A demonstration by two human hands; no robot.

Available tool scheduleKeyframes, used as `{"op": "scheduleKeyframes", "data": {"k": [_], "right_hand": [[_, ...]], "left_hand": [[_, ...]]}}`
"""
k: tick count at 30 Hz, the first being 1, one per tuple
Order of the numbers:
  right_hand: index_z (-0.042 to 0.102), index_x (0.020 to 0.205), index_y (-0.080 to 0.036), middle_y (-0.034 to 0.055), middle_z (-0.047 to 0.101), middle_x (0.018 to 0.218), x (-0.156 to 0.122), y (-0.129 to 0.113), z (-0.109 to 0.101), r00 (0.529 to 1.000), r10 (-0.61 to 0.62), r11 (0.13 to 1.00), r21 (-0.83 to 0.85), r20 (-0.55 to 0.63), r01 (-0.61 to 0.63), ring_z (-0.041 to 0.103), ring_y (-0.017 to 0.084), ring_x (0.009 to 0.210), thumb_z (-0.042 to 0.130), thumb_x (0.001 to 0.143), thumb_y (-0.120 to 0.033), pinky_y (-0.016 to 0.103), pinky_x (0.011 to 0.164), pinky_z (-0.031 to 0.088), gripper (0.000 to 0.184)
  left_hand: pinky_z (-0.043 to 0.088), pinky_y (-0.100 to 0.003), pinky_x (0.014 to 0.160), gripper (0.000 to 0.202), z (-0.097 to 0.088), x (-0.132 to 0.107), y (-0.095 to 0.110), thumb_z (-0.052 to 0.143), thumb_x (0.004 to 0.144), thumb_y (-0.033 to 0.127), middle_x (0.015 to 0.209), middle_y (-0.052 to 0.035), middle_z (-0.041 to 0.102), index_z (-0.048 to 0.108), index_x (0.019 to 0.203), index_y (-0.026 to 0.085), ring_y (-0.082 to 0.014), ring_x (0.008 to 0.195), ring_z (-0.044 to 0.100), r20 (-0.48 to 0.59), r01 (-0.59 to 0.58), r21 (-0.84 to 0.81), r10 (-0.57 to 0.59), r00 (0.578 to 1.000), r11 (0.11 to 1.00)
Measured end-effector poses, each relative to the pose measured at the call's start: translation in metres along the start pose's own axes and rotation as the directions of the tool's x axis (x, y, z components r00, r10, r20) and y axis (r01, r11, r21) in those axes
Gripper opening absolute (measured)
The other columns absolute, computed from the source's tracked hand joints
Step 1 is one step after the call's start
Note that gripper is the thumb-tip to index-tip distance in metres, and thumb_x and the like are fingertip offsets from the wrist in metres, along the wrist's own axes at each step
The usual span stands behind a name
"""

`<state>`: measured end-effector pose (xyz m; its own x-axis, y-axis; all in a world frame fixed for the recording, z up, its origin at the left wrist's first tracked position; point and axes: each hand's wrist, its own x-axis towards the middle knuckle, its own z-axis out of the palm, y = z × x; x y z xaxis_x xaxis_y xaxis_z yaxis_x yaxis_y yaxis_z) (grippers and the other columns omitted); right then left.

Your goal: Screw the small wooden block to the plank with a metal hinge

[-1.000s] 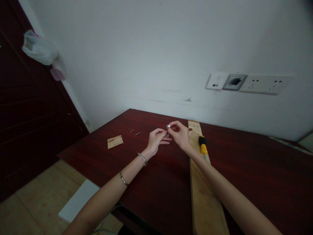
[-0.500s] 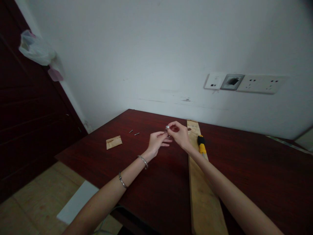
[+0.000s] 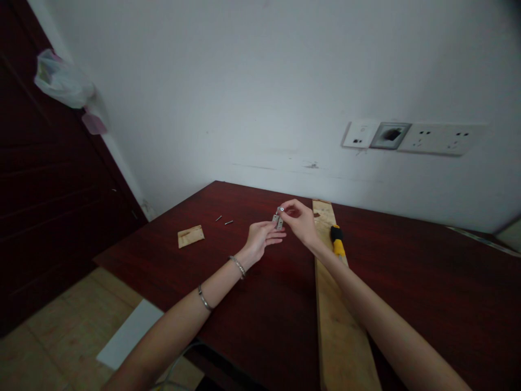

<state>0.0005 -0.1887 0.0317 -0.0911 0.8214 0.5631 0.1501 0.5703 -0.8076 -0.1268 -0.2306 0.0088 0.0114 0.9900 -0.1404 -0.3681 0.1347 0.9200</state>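
Observation:
My left hand (image 3: pixel 261 238) pinches a small metal hinge (image 3: pixel 275 219) between thumb and fingers, its plates with holes facing me, above the dark red tabletop. Thumb and forefinger of my right hand (image 3: pixel 299 221) are closed at the hinge's upper end. At those fingertips are small shiny metal pieces (image 3: pixel 280 209) with round ends, perhaps screws; the fingers partly hide them. Two loose screws (image 3: pixel 228 222) lie on the table left of my hands.
A small wooden piece (image 3: pixel 190 237) lies at the left of the table (image 3: pixel 252 304). Under my right forearm runs a long wooden board (image 3: pixel 336 320), with a black and yellow screwdriver (image 3: pixel 337 239) on it. Behind are the wall and its sockets (image 3: pixel 435 139).
The hinge now shows more of its plates between my hands, where fingers covered it before. Both hands stay close together in nearly the same place.

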Motion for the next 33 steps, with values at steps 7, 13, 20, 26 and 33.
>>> {"op": "scheduleKeyframes", "data": {"k": [7,13,20,26,33], "right_hand": [[0.060,0.069,-0.017,-0.0001,0.067,0.067,0.018,0.020,0.012,0.940,0.282,0.958,0.002,0.194,-0.287,0.062,0.013,0.062,0.072,0.064,-0.026,0.027,0.062,0.050,0.015],[0.065,0.096,-0.013,0.0037,0.068,0.091,0.022,0.030,0.063,0.725,0.491,0.870,-0.227,0.483,-0.438,0.065,0.013,0.076,0.065,0.087,-0.030,0.030,0.068,0.055,0.020],[0.058,0.121,-0.017,0.0085,0.060,0.123,0.025,0.023,0.138,0.559,0.571,0.821,-0.417,0.602,-0.390,0.063,0.021,0.102,0.060,0.091,-0.034,0.041,0.084,0.055,0.035],[0.058,0.121,-0.016,0.0085,0.060,0.124,0.029,0.014,0.175,0.527,0.608,0.788,-0.529,0.594,-0.314,0.062,0.022,0.103,0.060,0.091,-0.035,0.041,0.084,0.055,0.036],[0.058,0.121,-0.018,0.0087,0.060,0.124,0.028,0.003,0.190,0.609,0.603,0.760,-0.602,0.515,-0.244,0.062,0.022,0.106,0.060,0.091,-0.035,0.040,0.087,0.054,0.034]], "left_hand": [[0.057,-0.028,0.063,0.015,-0.063,0.023,0.053,0.067,0.080,0.019,0.092,-0.0122,0.070,0.069,0.089,0.008,-0.0149,0.071,0.066,-0.045,-0.108,0.241,0.123,0.991,0.964],[0.052,-0.022,0.066,0.020,-0.166,0.054,0.103,0.075,0.073,0.026,0.072,-0.0053,0.067,0.069,0.079,0.007,-0.0084,0.063,0.057,-0.183,-0.022,0.607,0.167,0.969,0.795],[0.035,-0.017,0.051,0.016,-0.231,0.079,0.107,0.075,0.070,0.023,0.056,-0.0005,0.058,0.070,0.070,0.008,-0.0053,0.052,0.045,-0.248,0.103,0.766,0.144,0.958,0.635],[0.028,-0.018,0.048,0.014,-0.241,0.087,0.106,0.074,0.066,0.022,0.050,0.0008,0.054,0.071,0.066,0.008,-0.0056,0.049,0.040,-0.184,0.084,0.838,0.136,0.973,0.539],[0.029,-0.019,0.048,0.018,-0.239,0.082,0.099,0.075,0.065,0.026,0.049,0.0002,0.054,0.070,0.063,0.009,-0.0068,0.049,0.040,-0.104,0.025,0.871,0.134,0.986,0.491]]}}
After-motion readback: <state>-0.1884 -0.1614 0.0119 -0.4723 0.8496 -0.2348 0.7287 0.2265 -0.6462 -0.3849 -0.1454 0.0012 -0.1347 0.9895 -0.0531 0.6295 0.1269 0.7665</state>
